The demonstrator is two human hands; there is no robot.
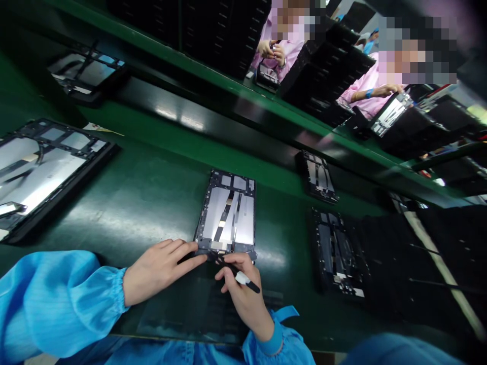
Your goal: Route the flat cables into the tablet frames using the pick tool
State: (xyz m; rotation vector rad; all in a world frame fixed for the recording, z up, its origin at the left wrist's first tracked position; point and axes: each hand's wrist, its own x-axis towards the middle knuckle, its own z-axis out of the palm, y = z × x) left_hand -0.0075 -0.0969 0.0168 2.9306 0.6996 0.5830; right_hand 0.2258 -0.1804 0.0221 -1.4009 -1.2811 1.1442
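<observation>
An opened tablet lies on the green bench before me, silver battery area and dark ribbon cables exposed. My left hand holds its lower left corner, with the index finger at the side and the thumb on the bottom edge. Between the bent fingers of my right hand is a slim black tool with a white band. That hand is closed around it at the tablet's bottom edge, near the cable end. The tool's tip is too small to make out.
More opened tablets lie at left, at right and farther back. Dark stacked trays stand on the raised green shelf. Across it, people in pink sleeves handle devices. Black material covers the right side.
</observation>
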